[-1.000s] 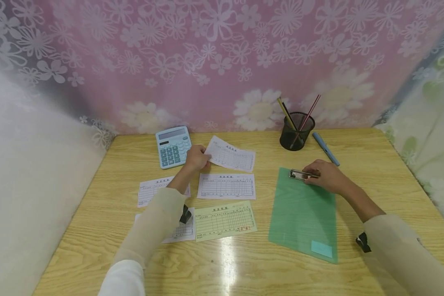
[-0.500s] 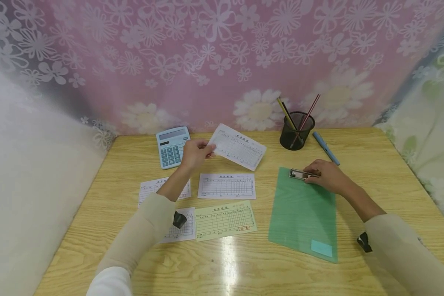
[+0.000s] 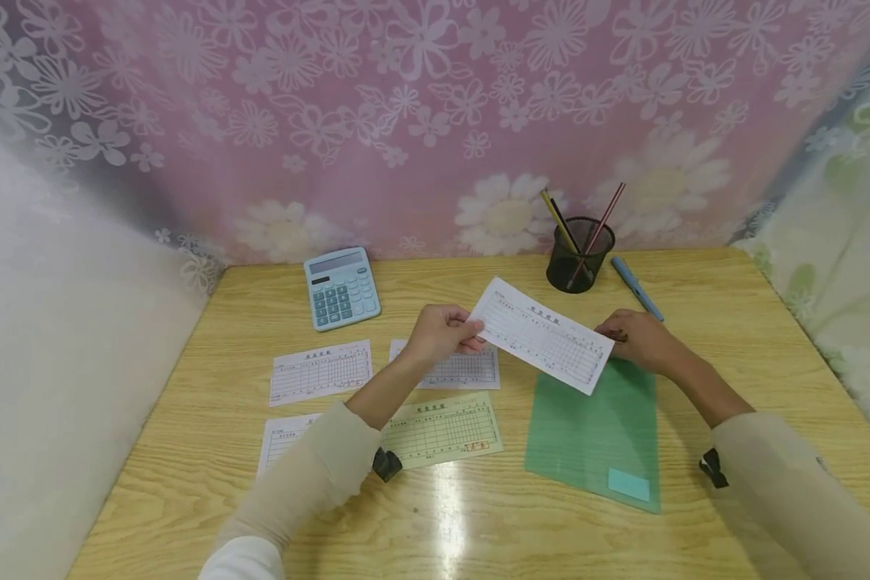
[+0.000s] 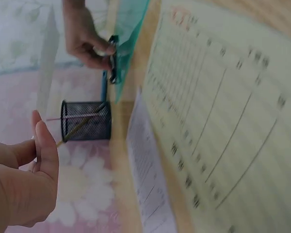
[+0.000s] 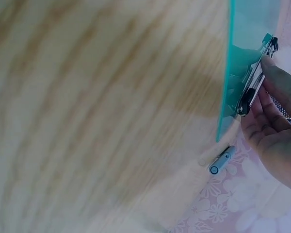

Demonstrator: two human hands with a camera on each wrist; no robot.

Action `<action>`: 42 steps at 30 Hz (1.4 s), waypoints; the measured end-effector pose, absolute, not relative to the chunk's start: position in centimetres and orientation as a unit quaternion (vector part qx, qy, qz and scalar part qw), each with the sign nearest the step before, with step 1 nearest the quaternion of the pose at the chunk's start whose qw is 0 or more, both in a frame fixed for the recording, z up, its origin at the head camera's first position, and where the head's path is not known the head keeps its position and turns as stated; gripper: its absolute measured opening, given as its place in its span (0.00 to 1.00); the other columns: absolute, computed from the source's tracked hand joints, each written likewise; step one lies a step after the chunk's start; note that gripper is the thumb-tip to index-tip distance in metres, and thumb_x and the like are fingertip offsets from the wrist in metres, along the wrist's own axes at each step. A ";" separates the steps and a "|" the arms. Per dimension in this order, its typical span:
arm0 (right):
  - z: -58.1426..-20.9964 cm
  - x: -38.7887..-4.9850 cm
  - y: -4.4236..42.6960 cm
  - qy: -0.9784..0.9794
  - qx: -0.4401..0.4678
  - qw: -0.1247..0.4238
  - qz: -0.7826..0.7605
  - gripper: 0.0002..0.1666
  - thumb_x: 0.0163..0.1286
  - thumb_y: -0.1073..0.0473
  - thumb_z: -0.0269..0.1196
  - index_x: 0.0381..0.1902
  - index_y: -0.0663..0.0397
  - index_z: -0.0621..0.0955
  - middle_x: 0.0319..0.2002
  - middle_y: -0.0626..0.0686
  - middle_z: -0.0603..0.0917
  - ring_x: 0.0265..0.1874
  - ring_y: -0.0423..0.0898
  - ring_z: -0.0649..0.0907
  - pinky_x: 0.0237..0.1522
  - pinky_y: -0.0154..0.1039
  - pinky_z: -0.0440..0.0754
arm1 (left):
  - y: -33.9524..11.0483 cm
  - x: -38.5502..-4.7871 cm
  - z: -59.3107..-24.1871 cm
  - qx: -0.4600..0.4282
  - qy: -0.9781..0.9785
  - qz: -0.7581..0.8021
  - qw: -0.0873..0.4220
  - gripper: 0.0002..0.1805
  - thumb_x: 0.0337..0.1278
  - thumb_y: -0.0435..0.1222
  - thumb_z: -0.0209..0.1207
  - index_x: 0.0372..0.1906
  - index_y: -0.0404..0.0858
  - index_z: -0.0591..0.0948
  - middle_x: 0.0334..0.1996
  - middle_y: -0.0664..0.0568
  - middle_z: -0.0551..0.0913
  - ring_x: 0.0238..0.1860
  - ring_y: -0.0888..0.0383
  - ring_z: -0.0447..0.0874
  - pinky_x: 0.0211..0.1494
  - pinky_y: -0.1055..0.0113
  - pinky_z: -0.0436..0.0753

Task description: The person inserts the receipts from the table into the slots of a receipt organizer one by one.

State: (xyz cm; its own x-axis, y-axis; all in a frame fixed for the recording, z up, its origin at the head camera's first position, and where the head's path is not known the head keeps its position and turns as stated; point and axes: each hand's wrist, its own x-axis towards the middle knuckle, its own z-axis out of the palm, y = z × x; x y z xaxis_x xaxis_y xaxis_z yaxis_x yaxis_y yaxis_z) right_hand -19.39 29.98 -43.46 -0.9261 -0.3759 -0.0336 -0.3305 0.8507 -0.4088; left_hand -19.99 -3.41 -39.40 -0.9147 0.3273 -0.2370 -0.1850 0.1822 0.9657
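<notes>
A white printed receipt slip (image 3: 544,334) is held in the air by its left end, pinched between the thumb and fingers of my left hand (image 3: 445,332). Its right end overlaps the top of the green clipboard (image 3: 590,435) in the head view and hides the clip there. At that end of the board my right hand (image 3: 636,338) grips the metal clip (image 5: 257,77), thumb on it in the right wrist view. Whether the clip's jaw is raised I cannot tell. A light blue label (image 3: 628,484) is on the board's lower corner.
Left of the board lie a yellow slip (image 3: 445,431) and white slips (image 3: 321,373), one partly under my left hand. Behind them are a blue calculator (image 3: 342,288), a black mesh pencil cup (image 3: 580,256) and a blue pen (image 3: 636,288).
My left hand has lifted the white receipt slip off the table near the calculator and carried it right, to above the clipboard's top. My right hand has stayed at the clip.
</notes>
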 end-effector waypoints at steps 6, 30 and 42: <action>-43.2 -19.4 29.9 0.959 -0.180 0.074 -0.206 0.15 0.61 0.61 0.66 0.45 0.64 0.83 0.41 0.60 0.83 0.39 0.56 0.83 0.40 0.50 0.83 | -1.3 -18.7 -41.2 0.036 0.748 0.619 0.235 0.08 0.60 0.31 0.59 0.39 0.28 0.80 0.29 0.38 0.87 0.32 0.48 0.89 0.43 0.56 0.86; -43.4 -19.0 29.8 0.963 -0.193 0.039 -0.182 0.13 0.61 0.61 0.67 0.43 0.60 0.85 0.34 0.53 0.82 0.32 0.46 0.79 0.30 0.37 0.75 | 5.5 -16.8 -44.6 -0.046 0.733 0.614 0.289 0.12 0.61 0.30 0.58 0.23 0.34 0.73 0.27 0.36 0.86 0.32 0.48 0.89 0.29 0.72 0.85; -43.8 -18.8 29.3 0.963 -0.233 -0.001 -0.137 0.08 0.61 0.63 0.66 0.39 0.60 0.85 0.32 0.55 0.81 0.29 0.45 0.78 0.31 0.41 0.76 | 6.3 -17.0 -44.8 -0.069 0.745 0.603 0.277 0.10 0.61 0.31 0.58 0.25 0.33 0.74 0.24 0.39 0.87 0.30 0.50 0.89 0.29 0.71 0.85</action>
State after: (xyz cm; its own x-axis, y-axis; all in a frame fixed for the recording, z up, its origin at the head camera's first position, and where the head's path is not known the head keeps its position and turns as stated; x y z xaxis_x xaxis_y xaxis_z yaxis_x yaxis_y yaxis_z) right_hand -18.76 29.25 -43.78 -0.8917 -0.4478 0.0661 -0.4485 0.8542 -0.2631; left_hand -16.96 6.26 -44.75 -0.8370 0.2310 -0.4961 -0.4367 0.2643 0.8599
